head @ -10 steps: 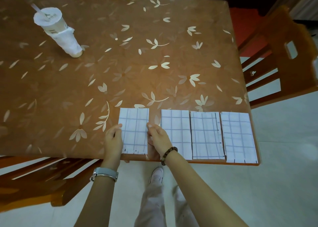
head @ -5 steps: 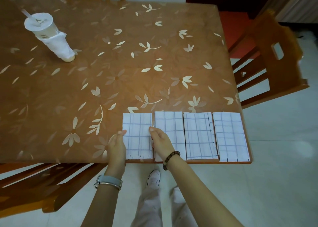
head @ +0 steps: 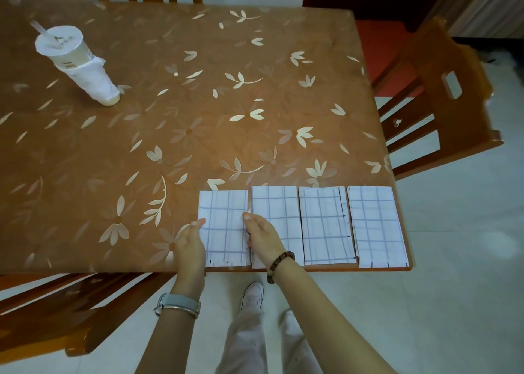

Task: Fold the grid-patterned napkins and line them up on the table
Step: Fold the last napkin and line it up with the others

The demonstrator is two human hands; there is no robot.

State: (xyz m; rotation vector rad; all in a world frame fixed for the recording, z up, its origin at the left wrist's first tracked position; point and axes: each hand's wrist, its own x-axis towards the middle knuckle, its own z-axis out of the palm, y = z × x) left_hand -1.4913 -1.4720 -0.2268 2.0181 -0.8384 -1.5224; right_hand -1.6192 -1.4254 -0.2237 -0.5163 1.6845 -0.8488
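Four folded napkins lie in a row at the lower right bench (head: 170, 146) edge. Left hand (head: 189, 241) and right hand (head: 262, 236), flat and open, have pushed the leftmost napkin (head: 224, 226) against its neighbour (head: 276, 203); the row looks nearly complete.

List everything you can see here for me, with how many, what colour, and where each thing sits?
Folded grid-patterned paper napkins: four, white with grey-blue lines, side by side along the table's near edge.
Paper cup with straw and lid: one, white and beige, wrapped in white tissue, far left of table.
Floral brown tabletop: one, fills most of the view.
Wooden chairs: at least three, orange-brown, right, far and near-left sides.
Left hand: grey watch on its wrist, at the leftmost napkin's left edge.
Right hand: bead bracelet, at that napkin's right edge.
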